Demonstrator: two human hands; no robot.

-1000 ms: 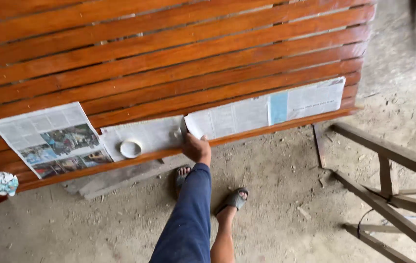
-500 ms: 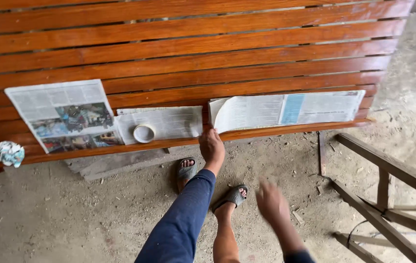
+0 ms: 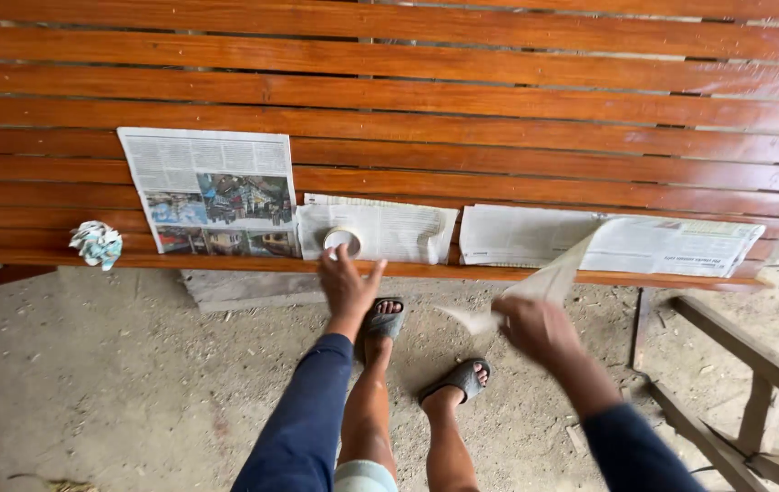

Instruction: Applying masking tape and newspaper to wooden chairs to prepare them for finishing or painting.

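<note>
risk: the paper strip (image 3: 535, 287) could be torn or smeared on the glossy slats (image 3: 499, 100) if pulled hard by the right hand (image 3: 535, 330)
tape roll (image 3: 342, 240): on newspaper (image 3: 389, 232), at 12 o'clock just off the left fingers (image 3: 339, 260)
left hand (image 3: 347, 287): spread, nothing grasped
right fingers: pinched on the strip, blurred
</note>
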